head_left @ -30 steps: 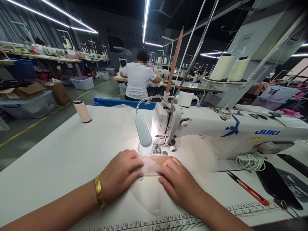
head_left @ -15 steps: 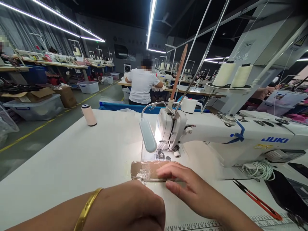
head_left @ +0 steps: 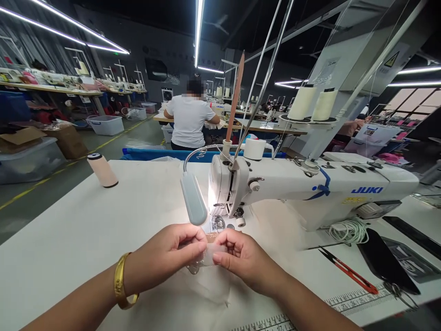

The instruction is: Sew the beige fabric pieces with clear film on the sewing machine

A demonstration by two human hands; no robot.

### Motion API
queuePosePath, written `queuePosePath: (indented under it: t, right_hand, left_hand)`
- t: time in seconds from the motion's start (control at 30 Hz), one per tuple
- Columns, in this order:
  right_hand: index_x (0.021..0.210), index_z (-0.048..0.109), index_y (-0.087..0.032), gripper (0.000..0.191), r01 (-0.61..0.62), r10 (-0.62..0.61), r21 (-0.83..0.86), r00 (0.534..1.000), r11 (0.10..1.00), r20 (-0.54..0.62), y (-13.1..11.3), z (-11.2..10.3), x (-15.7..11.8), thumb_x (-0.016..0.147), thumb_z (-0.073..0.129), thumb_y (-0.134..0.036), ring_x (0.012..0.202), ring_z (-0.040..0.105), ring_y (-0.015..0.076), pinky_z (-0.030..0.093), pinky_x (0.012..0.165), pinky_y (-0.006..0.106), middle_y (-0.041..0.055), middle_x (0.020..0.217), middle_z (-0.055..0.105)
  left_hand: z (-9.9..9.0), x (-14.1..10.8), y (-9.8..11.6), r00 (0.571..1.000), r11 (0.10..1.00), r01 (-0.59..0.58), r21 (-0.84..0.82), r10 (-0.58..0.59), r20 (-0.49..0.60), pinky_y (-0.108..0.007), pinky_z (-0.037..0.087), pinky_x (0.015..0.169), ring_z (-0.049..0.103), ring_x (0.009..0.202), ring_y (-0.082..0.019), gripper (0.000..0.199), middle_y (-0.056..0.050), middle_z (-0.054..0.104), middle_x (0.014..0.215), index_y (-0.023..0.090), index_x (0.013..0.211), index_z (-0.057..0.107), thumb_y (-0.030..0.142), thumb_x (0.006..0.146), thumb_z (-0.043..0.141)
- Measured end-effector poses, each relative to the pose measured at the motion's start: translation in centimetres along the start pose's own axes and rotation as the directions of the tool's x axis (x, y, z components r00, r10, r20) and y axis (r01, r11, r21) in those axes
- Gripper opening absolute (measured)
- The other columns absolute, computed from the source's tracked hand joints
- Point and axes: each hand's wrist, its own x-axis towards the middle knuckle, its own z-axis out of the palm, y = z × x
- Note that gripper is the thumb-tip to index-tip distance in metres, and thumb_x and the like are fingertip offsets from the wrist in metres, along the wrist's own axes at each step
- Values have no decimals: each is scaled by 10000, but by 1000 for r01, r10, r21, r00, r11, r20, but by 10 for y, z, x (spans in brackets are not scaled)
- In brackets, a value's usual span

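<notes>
Film strip (head_left: 208,258), whitish and translucent, pinched between two bare hands low in the view, at six o'clock from the centre. Directly behind it, at twelve o'clock from the strip, a small brown piece (head_left: 211,237) with a glossy surface, partly covered by fingers.

Step in hand, as judged: working the film with the fingertips, in front of the sewing machine (head_left: 275,177) rather than under its needle. Peeling, folding or smoothing: cannot tell which. For the next move, probably a light, matched pinch at both ends, with thumbs level and the film free of creases.

Left hand (head_left: 168,250) at nine o'clock from the strip, thumb laid along the near side, other fingers curled in behind. Right hand (head_left: 246,259) at three o'clock, thumb and forefinger closed on the film, remaining fingers folded toward the palm. Tips nearly meeting, only a narrow span of film between. Resting on the table (head_left: 144,207) or lifted just above it: cannot tell.

Around the strip: grey lamp (head_left: 194,197) between eleven and twelve o'clock, pale pink spool (head_left: 102,170) at ten, red-handled snips (head_left: 349,271) near three, well apart from both hands.
</notes>
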Motion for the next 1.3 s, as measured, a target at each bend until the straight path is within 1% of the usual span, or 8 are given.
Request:
queuePosePath:
  t: [0.1,0.23,0.37,0.6,0.77,0.87,1.07,1.3]
  right_hand:
    - [902,620,-209,349,10,-10,-9,1000,1000,-23,1,1,1,887,779,-520,730,484,163,434,714,319,-5,813,561]
    - [896,613,-217,298,12,-16,-67,998,998,-53,5,2,2,876,762,-474,686,436,153,381,658,301,-30,756,509]
    - [920,623,-212,272,-3,-7,-107,995,994,-95,1,1,1,859,749,-445,673,422,151,338,628,292,-40,738,494]
    - [894,618,-207,231,18,-26,-59,990,998,-138,-5,3,1,903,703,-421,729,462,158,366,679,297,-29,787,521]
    - [881,605,-206,239,28,-33,-37,990,999,-138,0,2,1,931,694,-422,769,482,166,376,711,305,-16,835,543]
    - [901,611,-207,241,18,-25,-50,989,999,-147,1,1,0,938,700,-428,772,474,166,367,712,304,-19,838,534]
    - [920,614,-210,309,34,-39,-42,990,999,-138,-1,1,-2,968,681,-508,771,455,168,345,704,304,-21,827,516]
    - [897,597,-213,331,47,-54,-46,988,998,-144,1,2,-1,968,680,-525,765,460,166,353,697,301,-18,824,525]
  left_hand:
    - [4,1,1,999,1000,27,11,-27,-21,-263,426,679,550,741,-179,409,10,605,763,187,851,675,591,904,652]
    - [4,6,-2,996,998,19,54,-14,-89,-253,365,621,444,658,-147,416,33,522,689,185,782,676,587,885,647]
    - [3,9,-12,992,999,24,-31,-28,-120,-252,354,595,432,621,-140,450,39,509,655,186,787,668,625,884,648]
    - [1,9,-22,992,996,33,-88,-43,-122,-249,300,585,375,624,-130,469,46,471,670,185,821,654,648,895,655]
    - [3,12,-19,991,993,28,-113,-42,-127,-251,263,572,335,603,-124,456,62,433,650,197,830,638,649,873,672]
    - [5,11,-14,987,995,44,-85,-56,-149,-261,258,574,321,600,-128,449,62,410,633,203,775,615,642,861,655]
    - [4,8,-2,986,993,84,-79,-94,-137,-274,290,617,375,657,-149,504,34,456,683,197,746,581,695,798,643]
    - [4,7,-5,988,996,61,-67,-70,-136,-269,301,619,381,659,-147,482,39,456,681,197,738,584,668,826,639]
